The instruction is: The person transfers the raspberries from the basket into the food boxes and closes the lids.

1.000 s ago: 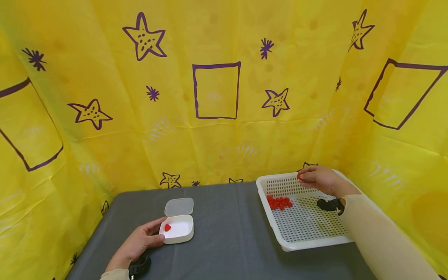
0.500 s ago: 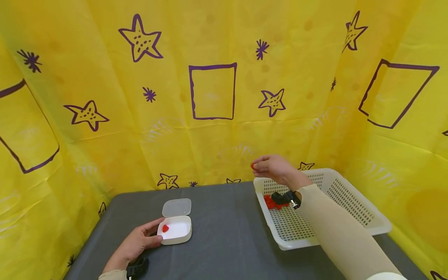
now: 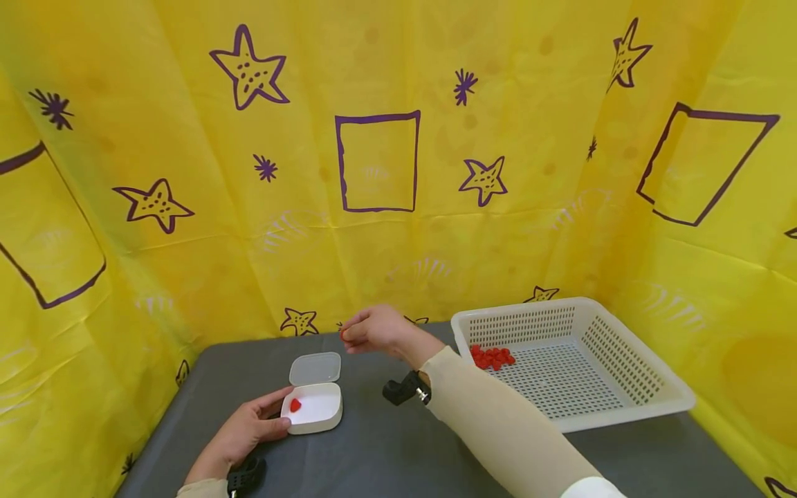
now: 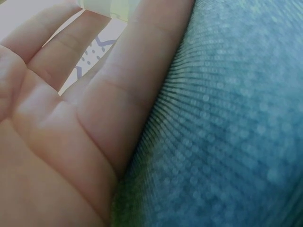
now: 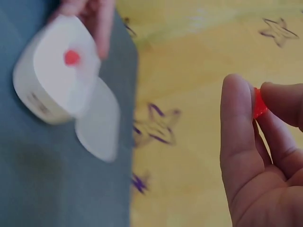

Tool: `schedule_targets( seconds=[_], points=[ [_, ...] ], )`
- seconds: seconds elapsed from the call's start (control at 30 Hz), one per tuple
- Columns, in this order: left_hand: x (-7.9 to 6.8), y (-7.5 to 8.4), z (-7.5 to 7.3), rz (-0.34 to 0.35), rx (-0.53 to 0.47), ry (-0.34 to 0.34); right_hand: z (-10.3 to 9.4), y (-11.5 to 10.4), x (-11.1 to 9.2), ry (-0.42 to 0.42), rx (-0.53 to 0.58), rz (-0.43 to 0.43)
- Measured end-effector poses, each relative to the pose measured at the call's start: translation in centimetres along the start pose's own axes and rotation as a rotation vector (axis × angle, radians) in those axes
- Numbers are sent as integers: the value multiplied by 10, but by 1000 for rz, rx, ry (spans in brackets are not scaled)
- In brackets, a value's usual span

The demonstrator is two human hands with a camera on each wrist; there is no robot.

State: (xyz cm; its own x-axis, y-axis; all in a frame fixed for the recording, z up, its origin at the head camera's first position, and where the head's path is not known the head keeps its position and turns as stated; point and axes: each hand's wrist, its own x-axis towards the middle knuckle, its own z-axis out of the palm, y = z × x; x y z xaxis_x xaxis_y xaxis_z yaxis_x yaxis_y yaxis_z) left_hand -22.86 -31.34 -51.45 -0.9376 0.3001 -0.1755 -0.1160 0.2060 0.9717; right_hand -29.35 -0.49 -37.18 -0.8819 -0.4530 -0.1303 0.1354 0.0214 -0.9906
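My left hand grips the left side of a small white lidded box, thumb at the front corner and fingers behind. Its translucent lid lies folded back on the table. Inside the box rests one small red piece, too small to tell its kind. Up and to the right of the lid is my right hand, pinching another small red piece between thumb and fingers. The left wrist view shows mostly palm, with only an edge of the box at the top.
On the right stands a white perforated plastic basket, with several red pieces heaped in its left end. A dark grey cloth covers the table. Yellow curtains with purple drawings rise behind and at both sides.
My right hand has travelled left from over the basket to near the box's lid, still pinching its red piece. My left hand keeps its grip on the box.
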Motion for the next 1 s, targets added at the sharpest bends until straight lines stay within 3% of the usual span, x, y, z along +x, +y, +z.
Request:
schedule_targets(
  seconds=[0.23,0.4,0.6,1.0],
  points=[
    [1,-2,-1,10,3,-8,50,45,12,57,9,37],
    [1,-2,-2,24,-7,-22,75,75,13,123,10,80],
    [0,0,1,41,-29,-49,84,94,12,167,-61,101],
    [0,-3,-4,35,-17,-46,93,100,11,181,-151,44]
  ],
)
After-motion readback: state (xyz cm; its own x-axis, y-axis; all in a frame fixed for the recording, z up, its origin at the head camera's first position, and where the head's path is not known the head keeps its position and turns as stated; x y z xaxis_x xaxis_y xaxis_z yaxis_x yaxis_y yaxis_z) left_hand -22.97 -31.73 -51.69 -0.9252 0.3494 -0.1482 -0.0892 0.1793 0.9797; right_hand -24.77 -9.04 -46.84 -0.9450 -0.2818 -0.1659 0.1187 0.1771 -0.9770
